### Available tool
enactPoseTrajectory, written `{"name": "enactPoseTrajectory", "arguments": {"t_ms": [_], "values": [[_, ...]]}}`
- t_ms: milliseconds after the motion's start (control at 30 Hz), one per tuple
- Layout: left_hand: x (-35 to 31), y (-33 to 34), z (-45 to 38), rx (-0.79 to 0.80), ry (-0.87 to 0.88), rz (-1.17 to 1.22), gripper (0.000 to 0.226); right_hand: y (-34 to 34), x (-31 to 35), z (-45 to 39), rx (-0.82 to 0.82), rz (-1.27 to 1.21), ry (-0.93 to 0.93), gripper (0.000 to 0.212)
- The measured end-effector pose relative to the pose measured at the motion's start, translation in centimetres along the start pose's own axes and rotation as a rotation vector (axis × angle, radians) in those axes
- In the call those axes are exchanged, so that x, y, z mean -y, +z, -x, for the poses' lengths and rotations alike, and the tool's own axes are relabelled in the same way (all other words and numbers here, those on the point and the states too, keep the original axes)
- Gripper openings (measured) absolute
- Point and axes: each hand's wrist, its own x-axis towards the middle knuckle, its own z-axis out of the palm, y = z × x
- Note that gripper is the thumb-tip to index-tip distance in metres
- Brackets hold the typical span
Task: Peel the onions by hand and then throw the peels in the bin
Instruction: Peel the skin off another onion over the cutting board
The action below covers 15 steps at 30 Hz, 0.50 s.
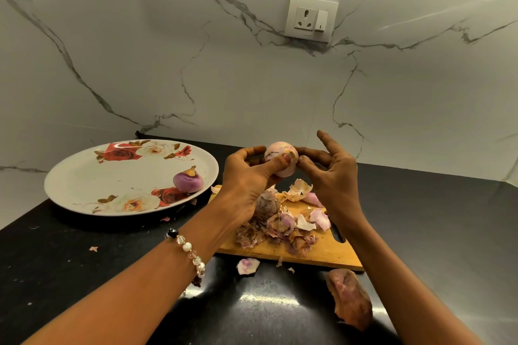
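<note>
Pale onion (280, 159) between both hands' fingertips.

Black surface (70, 274) bearing a rose-patterned white plate (92, 176) at left and a wooden cutting board (330, 253) just beside it. White marble-veined wall (252, 87) behind, with a socket-and-switch panel (311, 18).

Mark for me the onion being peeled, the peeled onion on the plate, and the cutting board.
onion being peeled (280, 154), head view, on its bare pink top.
peeled onion on the plate (187, 182), head view, on its purple side.
cutting board (322, 253), head view, on bare wood near its front edge.
</note>
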Motion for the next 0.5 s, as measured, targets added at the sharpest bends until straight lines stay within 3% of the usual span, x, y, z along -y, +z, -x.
{"name": "enactPoseTrajectory", "arguments": {"t_ms": [300, 500], "values": [[0.10, -0.10, -0.36, -0.056, -0.014, 0.057, 0.058, -0.04, 0.61, -0.03, -0.068, 0.117, -0.144, 0.064], [0.19, -0.12, -0.25, -0.089, 0.065, -0.032, 0.066, 0.71, 0.17, 0.29, -0.050, 0.240, -0.219, 0.065]]}}
